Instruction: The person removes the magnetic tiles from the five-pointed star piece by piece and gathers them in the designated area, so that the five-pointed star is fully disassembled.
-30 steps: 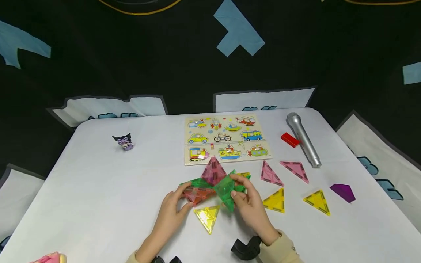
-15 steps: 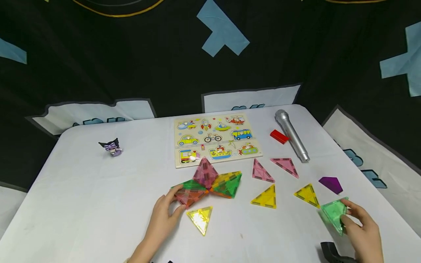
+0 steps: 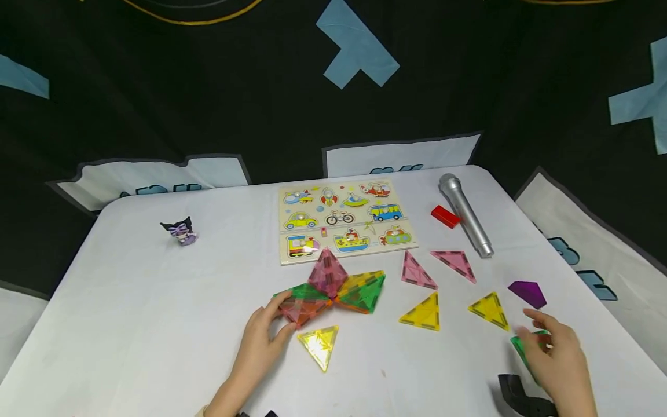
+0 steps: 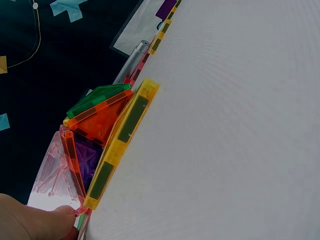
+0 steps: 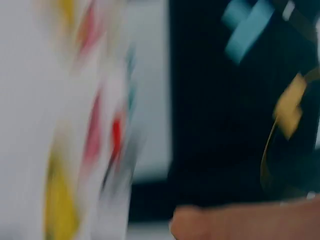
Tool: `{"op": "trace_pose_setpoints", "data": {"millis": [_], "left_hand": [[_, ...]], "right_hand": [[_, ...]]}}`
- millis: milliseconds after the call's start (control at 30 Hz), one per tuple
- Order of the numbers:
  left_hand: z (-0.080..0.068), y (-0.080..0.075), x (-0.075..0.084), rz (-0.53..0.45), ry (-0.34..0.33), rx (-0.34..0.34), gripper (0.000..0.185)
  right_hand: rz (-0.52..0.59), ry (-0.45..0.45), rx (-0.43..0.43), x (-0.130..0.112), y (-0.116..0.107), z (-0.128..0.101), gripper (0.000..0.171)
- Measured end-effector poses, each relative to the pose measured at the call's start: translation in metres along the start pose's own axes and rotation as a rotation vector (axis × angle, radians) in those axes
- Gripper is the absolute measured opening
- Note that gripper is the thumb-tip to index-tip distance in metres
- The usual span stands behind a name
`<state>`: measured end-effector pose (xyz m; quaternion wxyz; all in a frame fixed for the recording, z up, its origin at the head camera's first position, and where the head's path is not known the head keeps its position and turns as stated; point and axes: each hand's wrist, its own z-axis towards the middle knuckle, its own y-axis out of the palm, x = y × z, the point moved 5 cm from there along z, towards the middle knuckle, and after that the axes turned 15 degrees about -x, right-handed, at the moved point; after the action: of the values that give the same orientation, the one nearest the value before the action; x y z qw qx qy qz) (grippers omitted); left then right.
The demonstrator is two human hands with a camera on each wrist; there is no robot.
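My left hand (image 3: 260, 341) pinches the outer edge of a red translucent magnetic tile (image 3: 302, 311), part of a joined cluster of tiles. That cluster also includes a pink tile (image 3: 327, 273) and a green-and-yellow wing (image 3: 363, 291); the left wrist view adds an orange tile (image 4: 102, 122) and a purple one (image 4: 88, 156). Nearest to the cluster lies a yellow triangle tile (image 3: 319, 346). My right hand (image 3: 560, 362), fingers apart, hovers over a green triangle tile (image 3: 521, 349) at the table's right, partly hiding it. The right wrist view is blurred and shows no grip.
Two pink tiles (image 3: 418, 272), more yellow triangles (image 3: 423, 314) and a purple tile (image 3: 528, 293) lie on the right half of the table. Behind are a wooden vehicle puzzle (image 3: 344, 220), a red block (image 3: 445, 216) and a silver microphone (image 3: 466, 215). A small figurine (image 3: 181, 230) stands left.
My right hand has carried the green triangle from the cluster to the table's right side and let it go there. My left hand stays on the cluster.
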<state>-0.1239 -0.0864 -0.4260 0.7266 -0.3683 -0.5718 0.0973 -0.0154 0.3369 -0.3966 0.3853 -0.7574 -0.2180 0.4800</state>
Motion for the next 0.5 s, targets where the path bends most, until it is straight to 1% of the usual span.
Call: {"op": "trace_pose_setpoints", "data": {"millis": [33,100,167,233,300,367,400,500], "left_hand": [[0.0,0.0,0.001,0.003,0.008,0.005,0.059],[0.0,-0.001,0.001,0.007,0.022,0.015,0.059],[0.0,-0.002,0.002,0.012,0.031,0.022,0.059],[0.0,-0.002,0.002,0.018,0.031,0.02,0.059],[-0.001,-0.003,0.002,0.019,0.023,0.018,0.058],[-0.001,-0.003,0.003,0.02,0.016,0.013,0.058],[-0.001,-0.003,0.002,0.021,0.013,0.011,0.058],[-0.001,-0.002,0.003,0.021,0.013,0.012,0.058]], "right_hand": [[0.0,-0.082,-0.035,-0.021,0.007,-0.002,0.041],[0.006,-0.278,-0.151,-0.066,0.029,-0.007,0.038],[0.023,-0.442,-0.334,-0.111,0.058,-0.017,0.037],[-0.038,-0.583,-0.482,-0.146,0.091,-0.026,0.04],[-0.134,-0.691,-0.592,-0.17,0.121,-0.036,0.048],[-0.221,-0.76,-0.634,-0.185,0.143,-0.042,0.06],[-0.251,-0.777,-0.634,-0.19,0.151,-0.044,0.067],[-0.303,-0.784,-0.585,-0.196,0.167,-0.045,0.083]]}}
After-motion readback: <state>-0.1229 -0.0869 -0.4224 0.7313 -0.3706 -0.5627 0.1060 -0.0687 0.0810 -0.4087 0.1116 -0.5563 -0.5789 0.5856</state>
